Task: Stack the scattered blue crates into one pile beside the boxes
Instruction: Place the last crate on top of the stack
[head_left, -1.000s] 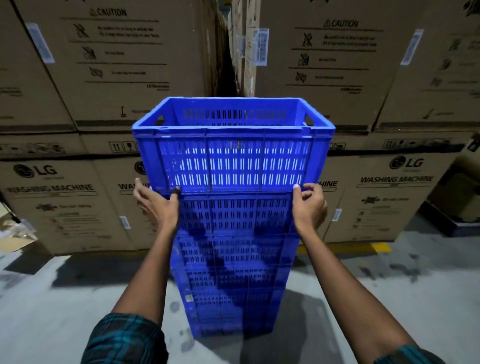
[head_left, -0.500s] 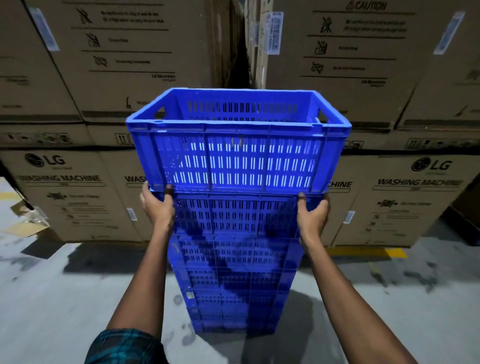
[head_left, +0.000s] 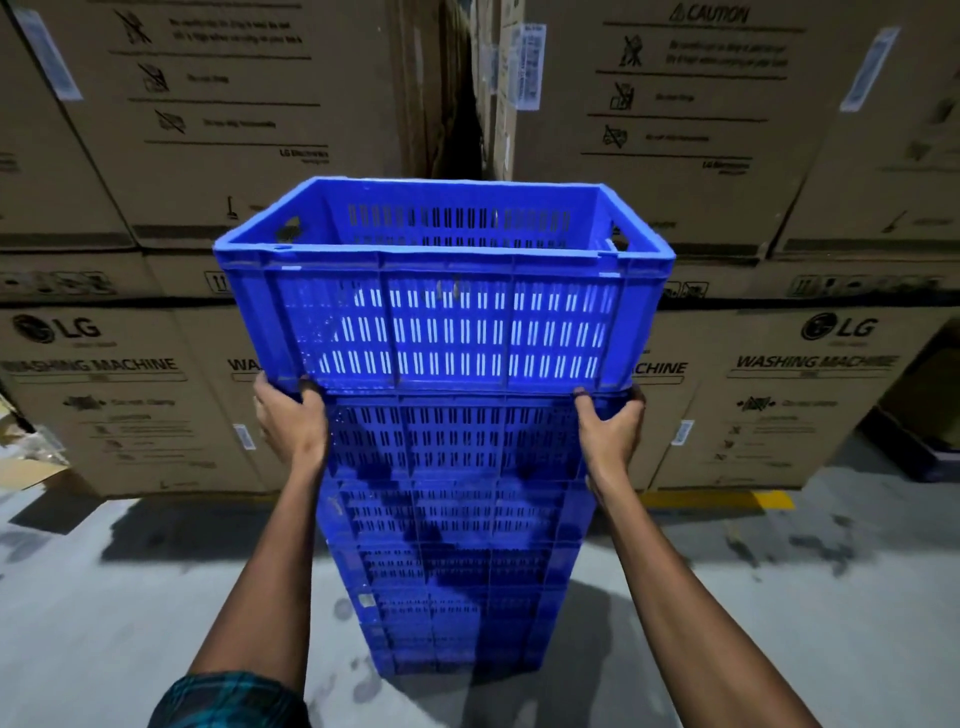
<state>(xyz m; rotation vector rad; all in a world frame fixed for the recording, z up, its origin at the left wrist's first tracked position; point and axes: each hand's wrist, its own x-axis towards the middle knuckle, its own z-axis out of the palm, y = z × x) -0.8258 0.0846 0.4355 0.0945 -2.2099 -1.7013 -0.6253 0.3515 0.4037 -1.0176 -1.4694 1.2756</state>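
A blue slotted crate (head_left: 447, 322) sits on top of a tall pile of blue crates (head_left: 457, 545) standing on the grey floor in front of the cardboard boxes. My left hand (head_left: 291, 421) grips the crate's lower left corner, thumb on the front face. At the lower right corner my right hand (head_left: 610, 431) grips the same crate, fingers wrapped round the side. The top crate is empty and level, and its base meets the pile's upper rim.
Stacked washing machine boxes (head_left: 810, 395) form a wall behind the pile, with a narrow dark gap (head_left: 462, 104) between two columns. A yellow floor line (head_left: 722, 500) runs along the boxes at right. Torn cardboard (head_left: 26, 457) lies at the left edge.
The view has come closer to the pile, and the top crate now looks larger in the frame. Both hands keep their hold on its lower corners.
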